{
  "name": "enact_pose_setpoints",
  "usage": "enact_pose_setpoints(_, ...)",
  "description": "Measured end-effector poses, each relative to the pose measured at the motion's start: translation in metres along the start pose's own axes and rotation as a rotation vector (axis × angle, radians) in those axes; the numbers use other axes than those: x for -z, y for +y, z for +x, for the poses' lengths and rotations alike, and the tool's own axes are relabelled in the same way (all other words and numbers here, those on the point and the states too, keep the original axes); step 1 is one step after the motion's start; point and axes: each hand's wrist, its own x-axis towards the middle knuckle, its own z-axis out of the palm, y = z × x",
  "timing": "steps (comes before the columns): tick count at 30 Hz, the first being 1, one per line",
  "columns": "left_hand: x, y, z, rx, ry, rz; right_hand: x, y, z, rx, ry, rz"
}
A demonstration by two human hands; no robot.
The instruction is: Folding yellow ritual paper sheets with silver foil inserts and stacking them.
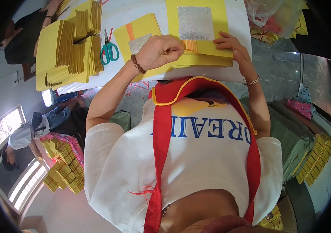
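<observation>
A yellow paper sheet (pixel 220 19) with a silver foil square (pixel 195 23) lies in front of me on a stack of yellow paper (pixel 204 60). Its near part is folded over, and an orange strip shows on the fold. My left hand (pixel 159 51) is closed, its fingertips pinched at the left end of this fold. Over at the right end, my right hand (pixel 233 47) rests with fingers spread on the fold and the thumb side partly hidden. Left of the sheet lie more foil-marked yellow sheets (pixel 144 24), partly under my left hand.
Teal-handled scissors (pixel 110 51) lie left of the sheets. Thick yellow paper bundles (pixel 58 48) fill the table's left end. A clear plastic bag (pixel 260 13) is at the far right. One person (pixel 24 35) is at the far left, another (pixel 29 132) farther back.
</observation>
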Motion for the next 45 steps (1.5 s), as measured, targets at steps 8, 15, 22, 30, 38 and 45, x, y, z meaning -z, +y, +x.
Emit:
enact_pose_setpoints(8, 0.001, -0.012, 0.004, 0.288, -0.102, -0.302, 0.0, 0.003, 0.0, -0.004, 0.011, 0.04)
enact_pose_setpoints(15, 0.001, -0.02, 0.006, 0.336, -0.118, -0.434, -0.003, -0.005, 0.0, -0.024, 0.027, 0.056)
enact_pose_setpoints(22, 0.0, -0.027, 0.007, 0.379, -0.09, -0.509, -0.011, 0.002, 0.001, -0.165, 0.164, 0.014)
enact_pose_setpoints(30, 0.004, -0.028, 0.01, 0.389, -0.136, -0.477, -0.008, 0.002, 0.004, -0.104, 0.115, -0.073)
enact_pose_setpoints(38, 0.004, -0.023, 0.007, 0.374, -0.126, -0.658, -0.007, 0.003, 0.004, -0.055, 0.095, -0.109)
enact_pose_setpoints(45, 0.014, -0.022, 0.003, -0.122, 0.069, -0.167, -0.014, 0.007, 0.004, -0.206, 0.216, 0.08)
